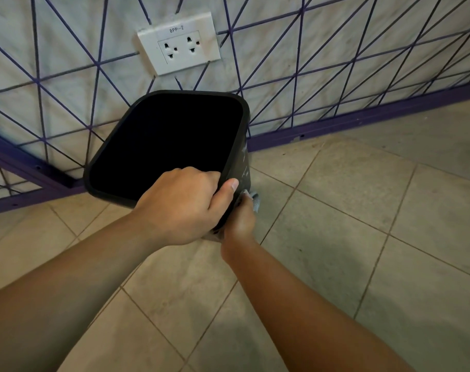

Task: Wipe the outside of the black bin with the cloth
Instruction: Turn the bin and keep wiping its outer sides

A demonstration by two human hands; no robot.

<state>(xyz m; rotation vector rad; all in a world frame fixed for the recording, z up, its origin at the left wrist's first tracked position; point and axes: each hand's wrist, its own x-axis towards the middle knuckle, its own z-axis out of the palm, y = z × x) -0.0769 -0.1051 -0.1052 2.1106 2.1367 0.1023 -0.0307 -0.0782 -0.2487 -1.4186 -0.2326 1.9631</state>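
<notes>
Fingers hooking rounded bin rim, crumpled cloth

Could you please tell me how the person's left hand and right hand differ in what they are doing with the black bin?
The left hand grips the black bin at its rim, fingers inside and thumb outside; the right hand sits lower, against the outer wall. The left hand holds no cloth; the right hand holds the grey cloth. Both touch the bin's near corner.

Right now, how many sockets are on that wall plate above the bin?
2, side by side on the white wall plate: left socket and right socket, above the black bin. None look hidden.
</notes>
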